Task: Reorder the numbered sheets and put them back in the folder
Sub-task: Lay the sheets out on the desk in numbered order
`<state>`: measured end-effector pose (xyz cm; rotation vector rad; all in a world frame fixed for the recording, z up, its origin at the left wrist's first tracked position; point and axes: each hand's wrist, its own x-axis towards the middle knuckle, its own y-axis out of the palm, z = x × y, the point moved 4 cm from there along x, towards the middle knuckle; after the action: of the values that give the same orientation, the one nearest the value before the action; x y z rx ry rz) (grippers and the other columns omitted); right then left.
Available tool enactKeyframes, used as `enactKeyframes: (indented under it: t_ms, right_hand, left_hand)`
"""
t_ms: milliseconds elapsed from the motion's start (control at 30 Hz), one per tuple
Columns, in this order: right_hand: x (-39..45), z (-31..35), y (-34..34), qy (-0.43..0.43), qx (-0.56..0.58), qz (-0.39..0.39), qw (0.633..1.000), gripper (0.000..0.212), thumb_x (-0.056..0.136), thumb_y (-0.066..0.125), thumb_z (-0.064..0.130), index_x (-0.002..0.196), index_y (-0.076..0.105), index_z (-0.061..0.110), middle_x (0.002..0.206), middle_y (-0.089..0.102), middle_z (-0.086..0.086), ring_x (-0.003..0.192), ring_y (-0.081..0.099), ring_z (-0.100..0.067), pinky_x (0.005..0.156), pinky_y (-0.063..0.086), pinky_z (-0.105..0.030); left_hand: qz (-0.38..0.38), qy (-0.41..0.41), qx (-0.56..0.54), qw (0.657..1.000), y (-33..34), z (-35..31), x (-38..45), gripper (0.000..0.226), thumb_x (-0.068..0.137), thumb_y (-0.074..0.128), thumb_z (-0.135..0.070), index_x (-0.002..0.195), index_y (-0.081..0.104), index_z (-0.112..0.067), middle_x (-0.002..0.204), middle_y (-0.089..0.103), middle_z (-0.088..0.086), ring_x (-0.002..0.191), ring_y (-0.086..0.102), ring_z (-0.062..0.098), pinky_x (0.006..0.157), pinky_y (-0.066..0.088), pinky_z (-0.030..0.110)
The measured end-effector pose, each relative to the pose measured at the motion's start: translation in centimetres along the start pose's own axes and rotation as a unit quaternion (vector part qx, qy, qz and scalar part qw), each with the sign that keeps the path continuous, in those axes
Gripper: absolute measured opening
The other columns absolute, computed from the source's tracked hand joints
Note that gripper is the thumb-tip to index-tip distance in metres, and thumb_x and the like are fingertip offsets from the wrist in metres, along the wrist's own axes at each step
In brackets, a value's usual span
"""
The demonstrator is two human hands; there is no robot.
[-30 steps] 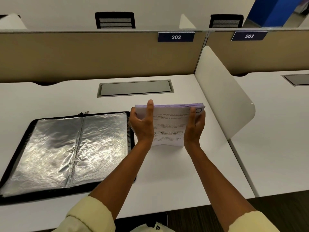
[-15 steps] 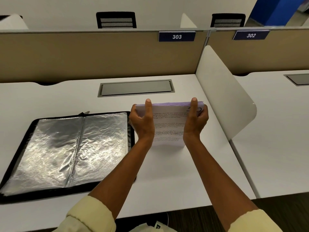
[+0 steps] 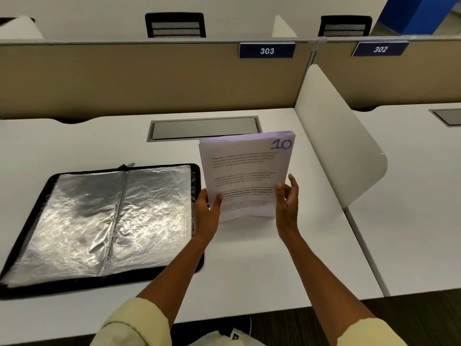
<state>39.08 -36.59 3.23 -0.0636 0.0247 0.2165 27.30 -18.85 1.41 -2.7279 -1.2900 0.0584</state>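
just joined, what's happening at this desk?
A person holds a stack of printed sheets upright above the white desk. The left hand pinches its lower left edge; the right hand is at the right edge, fingers loose. The top sheet is marked 10. The folder lies open on the desk to the left, no sheets in it yet.

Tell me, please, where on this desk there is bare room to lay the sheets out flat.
Bare desk lies between the open folder and the white side divider, under and in front of the stack of sheets, held by the left hand and right hand. A narrower strip runs behind the folder, beside the grey cable hatch. The left half is crowded by the folder.
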Motion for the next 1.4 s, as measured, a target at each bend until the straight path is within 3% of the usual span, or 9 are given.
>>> enactKeyframes:
  t_ms: [67, 200, 333, 533, 700, 900, 1033, 1200, 1400]
  right_hand:
    - [0.2, -1.1, -0.3, 0.009, -0.060, 0.004, 0.998, 0.061, 0.094, 0.060, 0.052, 0.142, 0.046, 0.018, 0.122, 0.064, 0.000, 0.106, 0.064, -0.009, 0.079, 0.053, -0.010]
    - [0.6, -2.4, -0.8, 0.016, -0.153, -0.018, 0.988, 0.020, 0.103, 0.054, 0.014, 0.122, 0.059, 0.014, 0.116, 0.066, -0.004, 0.099, 0.064, -0.020, 0.094, 0.058, -0.038]
    - [0.7, -2.3, -1.0, 0.014, -0.172, -0.034, 0.984, 0.012, 0.103, 0.053, 0.010, 0.112, 0.060, 0.013, 0.106, 0.063, 0.000, 0.092, 0.062, -0.020, 0.084, 0.057, -0.024]
    - [0.8, -2.1, -0.3, 0.014, -0.141, -0.041, 0.989, 0.014, 0.101, 0.055, 0.011, 0.113, 0.061, 0.013, 0.104, 0.064, 0.000, 0.090, 0.062, -0.018, 0.070, 0.049, -0.011]
    - [1.0, -1.9, 2.1, 0.030, -0.118, -0.007, 0.993, 0.021, 0.099, 0.058, 0.011, 0.120, 0.062, 0.009, 0.110, 0.066, -0.003, 0.093, 0.065, -0.018, 0.077, 0.058, -0.026]
    - [0.4, -2.4, 6.5, 0.096, -0.095, 0.080, 0.988, 0.023, 0.096, 0.061, 0.010, 0.119, 0.062, 0.012, 0.108, 0.066, 0.001, 0.084, 0.063, -0.004, 0.061, 0.048, -0.011]
    - [-0.8, -3.3, 9.8, 0.124, -0.107, 0.133, 0.977, 0.023, 0.095, 0.062, 0.008, 0.118, 0.063, 0.011, 0.107, 0.065, 0.001, 0.079, 0.060, 0.001, 0.055, 0.045, -0.008]
    - [-3.3, -4.3, 14.0, 0.155, -0.109, 0.182, 0.965, 0.020, 0.094, 0.063, 0.008, 0.113, 0.064, 0.012, 0.104, 0.066, 0.000, 0.083, 0.061, -0.009, 0.060, 0.043, -0.012]
    - [-6.0, -5.1, 18.4, 0.173, -0.114, 0.217, 0.954, 0.021, 0.093, 0.062, 0.008, 0.113, 0.064, 0.012, 0.103, 0.068, 0.002, 0.082, 0.062, -0.002, 0.058, 0.045, -0.010]
  left_hand:
    - [-0.008, -0.004, 0.018, 1.000, 0.1, 0.7, 0.2, 0.021, 0.098, 0.058, -0.016, 0.119, 0.057, -0.012, 0.110, 0.064, 0.001, 0.096, 0.062, 0.007, 0.075, 0.054, 0.011]
    - [-0.017, 0.006, 0.041, 0.999, 0.5, 0.8, 0.8, 0.022, 0.100, 0.054, -0.009, 0.121, 0.058, -0.007, 0.110, 0.064, 0.003, 0.094, 0.060, 0.007, 0.074, 0.053, 0.009]
    - [-0.009, 0.018, 0.044, 0.999, 0.7, 1.0, 1.3, 0.021, 0.099, 0.055, -0.007, 0.120, 0.059, -0.006, 0.111, 0.066, 0.006, 0.099, 0.064, 0.017, 0.075, 0.053, 0.013]
    - [-0.029, 0.015, 0.046, 0.998, -0.7, 0.9, 2.6, 0.010, 0.096, 0.062, -0.011, 0.101, 0.065, -0.003, 0.097, 0.072, 0.006, 0.086, 0.071, 0.018, 0.069, 0.058, 0.019]
    - [-0.068, -0.010, 0.046, 0.997, -3.4, 0.8, 3.7, 0.008, 0.094, 0.065, -0.012, 0.093, 0.068, -0.005, 0.086, 0.073, -0.001, 0.076, 0.072, 0.014, 0.067, 0.060, 0.029]
    - [-0.130, -0.034, 0.078, 0.988, -8.5, 1.8, 4.5, 0.009, 0.090, 0.069, -0.015, 0.094, 0.071, -0.008, 0.086, 0.073, 0.004, 0.075, 0.071, 0.020, 0.066, 0.059, 0.034]
    - [-0.169, -0.060, 0.099, 0.979, -12.5, 2.7, 3.6, 0.012, 0.088, 0.071, -0.013, 0.096, 0.072, -0.005, 0.083, 0.072, 0.002, 0.069, 0.068, 0.010, 0.061, 0.055, 0.026]
    - [-0.200, -0.091, 0.125, 0.968, -17.5, 4.1, 2.5, 0.007, 0.086, 0.073, -0.011, 0.089, 0.071, -0.005, 0.082, 0.072, 0.007, 0.069, 0.067, 0.021, 0.065, 0.055, 0.033]
    - [-0.202, -0.126, 0.132, 0.962, -23.0, 5.9, 2.6, 0.012, 0.084, 0.076, -0.013, 0.092, 0.073, -0.004, 0.086, 0.074, 0.012, 0.075, 0.070, 0.029, 0.071, 0.058, 0.040]
